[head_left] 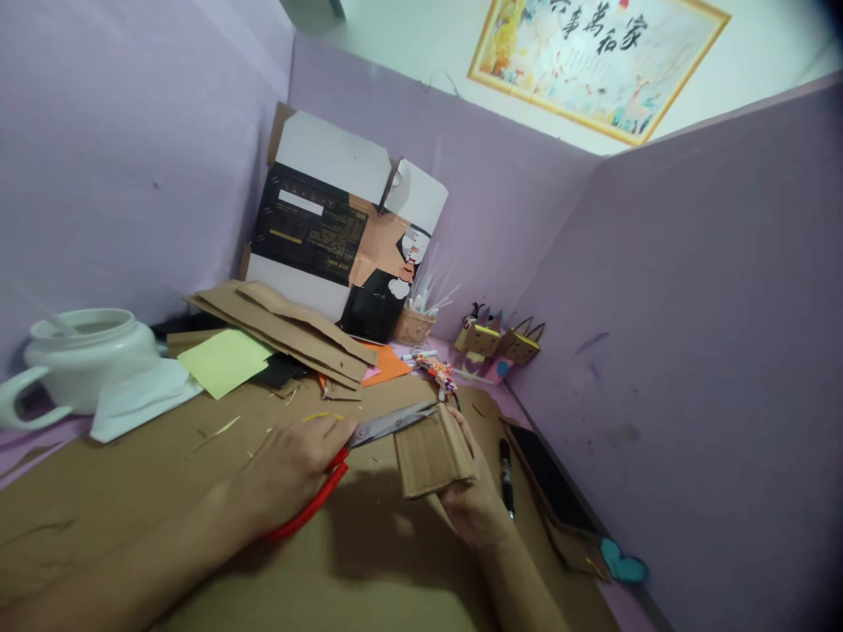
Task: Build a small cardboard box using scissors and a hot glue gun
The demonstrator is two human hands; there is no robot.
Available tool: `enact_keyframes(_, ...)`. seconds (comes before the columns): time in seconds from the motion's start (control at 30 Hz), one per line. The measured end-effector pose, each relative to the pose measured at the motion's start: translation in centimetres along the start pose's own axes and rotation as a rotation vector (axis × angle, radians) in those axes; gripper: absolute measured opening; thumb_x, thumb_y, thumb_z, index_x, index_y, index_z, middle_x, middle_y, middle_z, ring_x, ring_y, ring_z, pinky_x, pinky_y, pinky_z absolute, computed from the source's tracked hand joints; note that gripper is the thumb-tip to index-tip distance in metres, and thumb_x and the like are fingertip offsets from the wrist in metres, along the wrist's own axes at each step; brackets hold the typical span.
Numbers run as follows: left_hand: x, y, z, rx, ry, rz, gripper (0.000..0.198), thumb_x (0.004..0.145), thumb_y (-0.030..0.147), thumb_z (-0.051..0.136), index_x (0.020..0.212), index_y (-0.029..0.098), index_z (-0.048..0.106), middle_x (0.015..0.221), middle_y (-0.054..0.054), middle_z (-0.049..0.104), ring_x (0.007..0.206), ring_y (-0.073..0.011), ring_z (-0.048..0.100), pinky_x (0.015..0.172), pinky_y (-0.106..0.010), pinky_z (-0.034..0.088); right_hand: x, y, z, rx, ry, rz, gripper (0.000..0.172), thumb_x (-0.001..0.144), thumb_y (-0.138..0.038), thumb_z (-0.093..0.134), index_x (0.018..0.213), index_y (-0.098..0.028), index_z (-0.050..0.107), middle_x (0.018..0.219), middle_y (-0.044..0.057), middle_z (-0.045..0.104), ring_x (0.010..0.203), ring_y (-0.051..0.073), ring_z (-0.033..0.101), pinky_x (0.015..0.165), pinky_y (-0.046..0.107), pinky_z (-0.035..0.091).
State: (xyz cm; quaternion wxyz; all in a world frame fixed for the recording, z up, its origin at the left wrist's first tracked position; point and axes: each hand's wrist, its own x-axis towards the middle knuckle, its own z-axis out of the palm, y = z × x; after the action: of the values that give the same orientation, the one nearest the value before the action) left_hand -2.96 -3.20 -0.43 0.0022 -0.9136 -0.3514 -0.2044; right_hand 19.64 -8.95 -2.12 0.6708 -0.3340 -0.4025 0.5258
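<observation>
My left hand (296, 461) is closed round the red handles of a pair of scissors (388, 427). The metal blades reach to the right and lie along the top edge of a piece of folded cardboard (428, 456). Whether the blades are cutting into it, I cannot tell. My right hand (474, 496) grips the cardboard from its right side and from below, with most fingers hidden behind it. Both hands are above a brown cardboard sheet (277, 588) that covers the table, and the cardboard piece casts a shadow there.
Cardboard strips (296, 338), a yellow-green paper (227, 362) and orange paper (388, 364) lie behind my hands. A white teapot (98, 355) stands at left. To the right are a black pen (506, 478) and a dark phone-like slab (553, 478). A flattened box (329, 219) leans at the back.
</observation>
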Motion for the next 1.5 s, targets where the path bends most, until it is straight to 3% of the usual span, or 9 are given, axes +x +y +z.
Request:
enact_keyframes(0.17,-0.1,0.0,-0.4,0.112,0.003,0.040,0.034,0.081,0.004,0.039,0.110,0.017,0.051,0.077,-0.003,0.059,0.062,-0.0178,0.056,0.055,-0.026,0.040,0.1,0.0,-0.2,-0.016,0.049,-0.045,0.111,0.028,-0.019,0.088,0.128,-0.031,0.043,0.122,0.004,0.058,0.092,0.022,0.059,0.065,0.025,0.051)
enact_keyframes(0.37,-0.2,0.1,-0.9,0.113,0.002,0.062,0.029,0.080,0.000,0.037,0.096,0.017,0.053,0.074,-0.002,0.058,0.061,-0.0173,0.055,0.054,-0.026,0.039,0.0,-0.2,-0.2,-0.103,0.023,-0.039,0.110,0.028,-0.028,0.090,0.128,-0.027,0.044,0.123,0.008,0.058,0.099,0.027,0.058,0.063,0.027,0.051)
enact_keyframes(0.63,-0.3,0.0,-0.6,0.164,0.006,0.068,0.028,0.079,-0.001,0.036,0.091,0.016,0.054,0.072,-0.003,0.060,0.059,-0.0162,0.056,0.054,-0.026,0.041,-0.1,-0.2,0.3,-0.098,-0.007,0.005,0.111,0.029,-0.034,0.090,0.129,-0.029,0.042,0.120,0.008,0.060,0.105,0.031,0.057,0.073,0.034,0.053)
enact_keyframes(0.77,-0.4,-0.2,-0.2,0.132,0.000,0.047,0.029,0.081,0.001,0.037,0.100,0.015,0.054,0.079,-0.005,0.064,0.067,-0.0179,0.061,0.060,-0.028,0.047,0.0,0.0,0.3,-0.107,-0.019,-0.002,0.110,0.030,-0.036,0.090,0.129,-0.029,0.042,0.121,0.009,0.059,0.107,0.032,0.056,0.076,0.036,0.053)
enact_keyframes(0.9,-0.4,-0.3,0.3,0.116,-0.035,0.030,0.026,0.081,0.002,0.039,0.096,0.016,0.055,0.080,-0.005,0.064,0.071,-0.0183,0.062,0.065,-0.029,0.048,0.0,0.1,0.1,-0.102,-0.002,-0.014,0.110,0.032,-0.033,0.090,0.130,-0.030,0.040,0.120,0.008,0.060,0.103,0.031,0.058,0.079,0.038,0.052)
enact_keyframes(1.2,-0.6,-0.4,0.5,0.023,0.055,0.078,0.020,0.080,0.005,0.037,0.080,0.017,0.052,0.067,-0.002,0.061,0.057,-0.0163,0.056,0.054,-0.026,0.040,-0.2,0.2,0.3,-0.046,-0.006,0.004,0.110,0.031,-0.034,0.090,0.130,-0.031,0.040,0.121,0.007,0.060,0.103,0.027,0.060,0.071,0.030,0.053)
enact_keyframes(1.37,-0.2,-0.1,0.2,-0.092,0.001,0.065,0.021,0.085,0.008,0.034,0.083,0.017,0.053,0.072,-0.003,0.060,0.061,-0.0153,0.054,0.057,-0.026,0.040,-0.1,-0.2,0.4,-0.034,-0.014,-0.023,0.107,0.035,-0.033,0.089,0.130,-0.031,0.042,0.118,0.008,0.063,0.105,0.031,0.059,0.079,0.039,0.053)
enact_keyframes(1.5,0.4,0.1,-0.6,-0.172,0.025,-0.048,0.021,0.087,0.013,0.033,0.096,0.018,0.051,0.083,-0.005,0.059,0.071,-0.0167,0.054,0.061,-0.026,0.043,0.3,-0.8,0.1,0.010,0.050,-0.050,0.097,0.043,-0.047,0.085,0.130,-0.032,0.044,0.114,0.008,0.065,0.106,0.032,0.059,0.090,0.048,0.047)
